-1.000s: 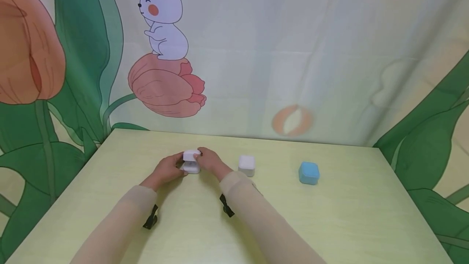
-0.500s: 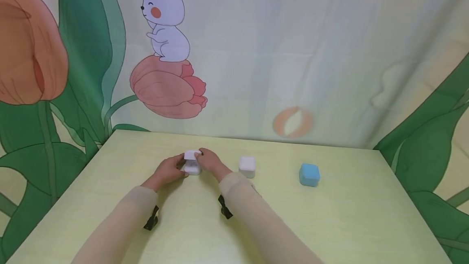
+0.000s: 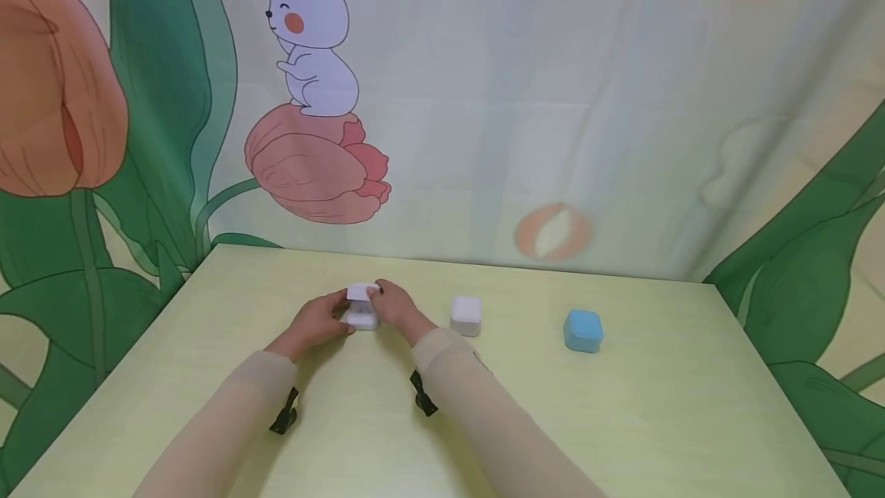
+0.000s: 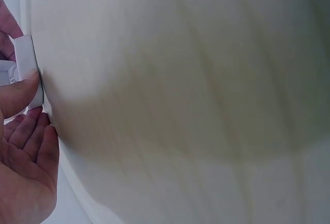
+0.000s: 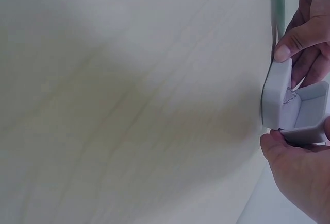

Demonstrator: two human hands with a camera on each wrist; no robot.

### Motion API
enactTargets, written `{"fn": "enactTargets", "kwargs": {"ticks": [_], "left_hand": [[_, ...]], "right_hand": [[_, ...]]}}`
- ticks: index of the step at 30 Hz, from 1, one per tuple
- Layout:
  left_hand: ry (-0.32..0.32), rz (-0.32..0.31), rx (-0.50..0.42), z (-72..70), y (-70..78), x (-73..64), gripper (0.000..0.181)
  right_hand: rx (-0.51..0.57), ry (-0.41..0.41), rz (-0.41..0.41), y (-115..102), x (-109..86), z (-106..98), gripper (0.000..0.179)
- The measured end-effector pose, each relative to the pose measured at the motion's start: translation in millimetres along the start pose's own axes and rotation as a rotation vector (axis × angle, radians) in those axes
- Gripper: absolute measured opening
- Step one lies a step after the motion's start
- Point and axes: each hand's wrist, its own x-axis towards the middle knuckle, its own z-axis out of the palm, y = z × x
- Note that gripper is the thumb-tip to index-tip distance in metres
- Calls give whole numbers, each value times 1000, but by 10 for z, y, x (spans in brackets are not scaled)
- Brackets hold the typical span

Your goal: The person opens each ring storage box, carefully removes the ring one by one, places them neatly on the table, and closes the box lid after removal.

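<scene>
A small white ring box (image 3: 362, 319) stands on the table with its lid raised. My left hand (image 3: 318, 321) grips the base from the left; in the right wrist view its thumb lies on the base's front edge. From the other side, my right hand (image 3: 396, 304) holds the raised lid (image 5: 313, 108). Inside, a thin beaded ring (image 5: 290, 97) sits in the light lining, partly hidden by the base wall. The left wrist view shows just the edge of the box (image 4: 25, 59) beneath my left thumb.
To the right of my hands stands a white rounded cube-shaped box (image 3: 466, 317). Farther right is a similar blue one (image 3: 584, 330). The pale yellow table (image 3: 657, 413) ends at a printed curtain (image 3: 470, 98) behind.
The lid appears tipped slightly farther back than a second ago, showing more of the inside. Both hands keep their places on the box. The head view has shifted slightly.
</scene>
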Motion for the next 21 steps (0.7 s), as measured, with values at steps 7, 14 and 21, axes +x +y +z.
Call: {"fn": "enactTargets", "kwargs": {"ticks": [7, 14, 21], "left_hand": [[0, 8, -13, -7, 2, 0, 75], [-6, 4, -17, 15, -18, 1, 75], [-4, -4, -30, 2, -2, 3, 76]], "right_hand": [[-11, 14, -6, -5, -2, 6, 53], [-14, 5, -5, -11, -29, 3, 52], [-22, 4, -6, -2, -16, -16, 53]]}}
